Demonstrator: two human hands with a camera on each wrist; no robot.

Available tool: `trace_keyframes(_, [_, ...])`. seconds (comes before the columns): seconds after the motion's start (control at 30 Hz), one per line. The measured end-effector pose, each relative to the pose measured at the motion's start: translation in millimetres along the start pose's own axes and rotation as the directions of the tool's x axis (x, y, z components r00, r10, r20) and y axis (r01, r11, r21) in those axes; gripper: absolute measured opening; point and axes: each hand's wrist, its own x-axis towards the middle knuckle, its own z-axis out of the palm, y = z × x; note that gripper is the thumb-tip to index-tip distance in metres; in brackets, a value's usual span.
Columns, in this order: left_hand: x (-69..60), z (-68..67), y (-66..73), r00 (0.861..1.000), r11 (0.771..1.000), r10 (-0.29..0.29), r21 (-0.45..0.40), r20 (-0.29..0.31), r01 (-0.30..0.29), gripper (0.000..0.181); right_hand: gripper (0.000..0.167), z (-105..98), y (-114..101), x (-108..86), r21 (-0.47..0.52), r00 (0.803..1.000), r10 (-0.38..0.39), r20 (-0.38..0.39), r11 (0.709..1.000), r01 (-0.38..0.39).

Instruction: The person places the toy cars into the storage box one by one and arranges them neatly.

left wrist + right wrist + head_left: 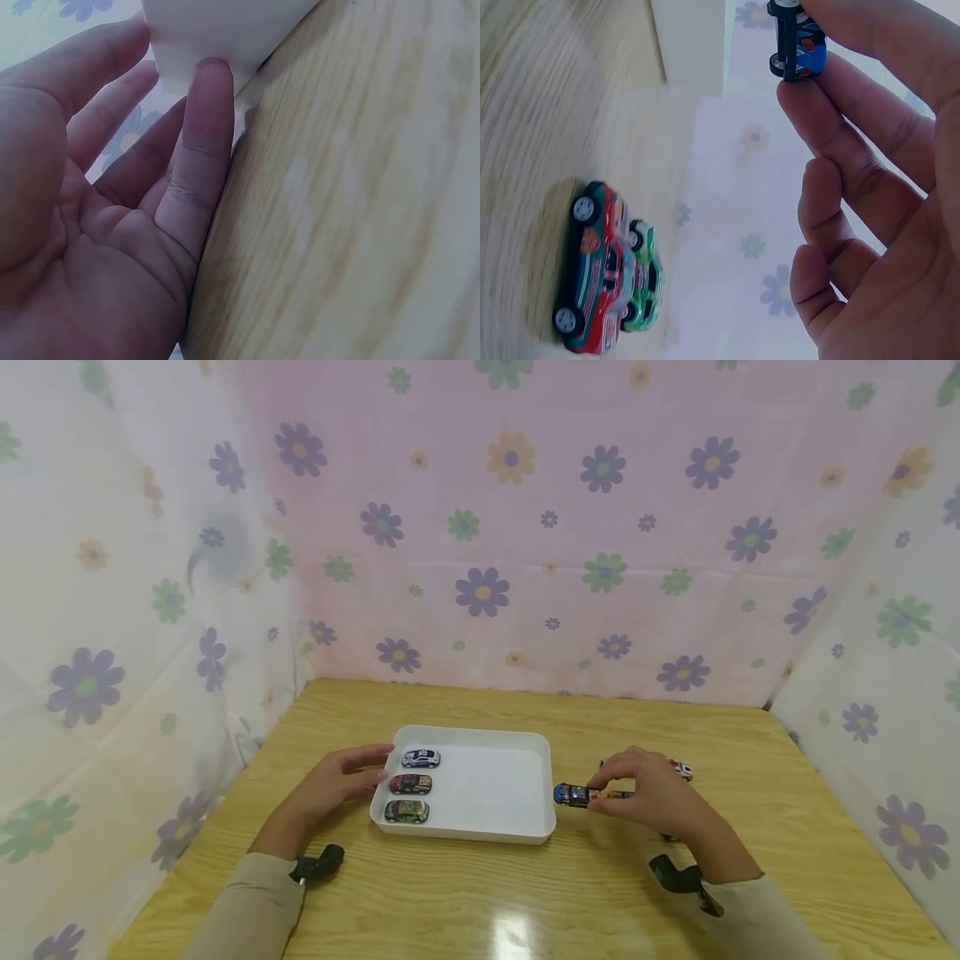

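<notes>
"What colours on your tray [487,793]?"

"White itself; down its left edge, a white-and-dark-blue car [421,759], a dark red patterned car [410,784], a green-patterned car [407,812]."

"Beyond the right edge?"

"I hold a blue-and-black car [573,795]; also, a red-and-green car [604,274] and a bright green car [651,281]."

"And around?"

"My beige sleeves [251,893], a yellowish wood-grained worktop [450,893], and at its far edge pink cloth [525,547] with purple, green and orange flowers."

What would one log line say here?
left hand: touching white rectangular tray; right hand: pinching blue-and-black toy car; inside tray: three patterned toy cars
</notes>
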Motion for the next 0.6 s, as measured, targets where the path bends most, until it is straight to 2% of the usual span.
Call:
trace_keyframes(0.3, [2.0,2.4,1.2,1.0,1.0,0.0,0.001,0.003,0.0,0.056,0.018,4.8,-9.3,9.8,-0.005,0.999,-0.039,-0.024,0.999,0.039])
trace_keyframes(0.6, [1.1,1.1,0.6,1.0,1.0,-0.007,0.0,0.001,0.007,0.057,0.017,12.3,-21.4,22.1,0.031,0.999,-0.04,0.007,0.999,0.04])
